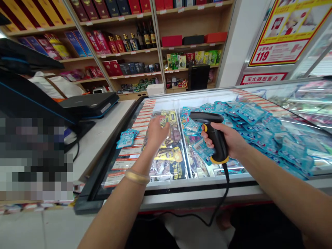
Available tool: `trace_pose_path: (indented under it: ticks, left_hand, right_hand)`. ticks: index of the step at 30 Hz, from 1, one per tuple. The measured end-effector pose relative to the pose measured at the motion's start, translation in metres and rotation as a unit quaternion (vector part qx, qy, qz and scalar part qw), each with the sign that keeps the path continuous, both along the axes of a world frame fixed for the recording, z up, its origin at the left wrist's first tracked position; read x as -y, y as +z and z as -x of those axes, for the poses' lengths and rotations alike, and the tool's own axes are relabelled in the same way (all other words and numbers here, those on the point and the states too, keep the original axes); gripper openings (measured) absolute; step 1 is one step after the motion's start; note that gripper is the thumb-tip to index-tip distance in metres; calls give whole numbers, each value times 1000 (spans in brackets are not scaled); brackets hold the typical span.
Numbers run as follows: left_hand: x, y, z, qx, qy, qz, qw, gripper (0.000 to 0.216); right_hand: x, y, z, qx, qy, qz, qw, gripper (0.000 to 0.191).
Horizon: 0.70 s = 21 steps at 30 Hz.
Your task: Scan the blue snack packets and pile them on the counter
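Note:
My right hand (224, 136) is wrapped round the grip of a black and yellow barcode scanner (216, 136), whose head points left. The scanner's cable hangs from its base. My left hand (158, 129) is held above the glass top of a chest freezer (124, 189) with its fingers apart and nothing visible in it. A gold bangle (137, 176) circles my left wrist. Blue plastic packets (259, 124) lie in a large heap on the freezer, right of the scanner. A small stack of similar blue packets (127, 138) lies left of my left hand.
Frozen goods in yellow packaging (169, 155) show through the freezer glass. At left, a counter (103, 129) carries a black scale-like device (89, 103). Shelves (116, 55) of boxes and bottles stand behind. The scanner cable (192, 215) loops below the freezer's front edge.

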<state>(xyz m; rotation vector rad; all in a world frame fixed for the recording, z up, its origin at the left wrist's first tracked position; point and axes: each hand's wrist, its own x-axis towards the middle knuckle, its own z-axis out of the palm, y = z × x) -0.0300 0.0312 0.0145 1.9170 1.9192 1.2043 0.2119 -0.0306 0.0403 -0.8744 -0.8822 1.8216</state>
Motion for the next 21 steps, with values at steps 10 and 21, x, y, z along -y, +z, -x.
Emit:
trace_pose_path:
  ticks: [10, 21]
  left_hand:
    - [-17, -24, -87, -181, -27, 109, 977, 50]
    - [-11, -23, -64, -37, 3, 97, 995, 24]
  right_hand:
    - [-1, -24, -21, -41, 25, 38, 998, 24]
    - [0, -22, -21, -39, 22, 29, 999, 24]
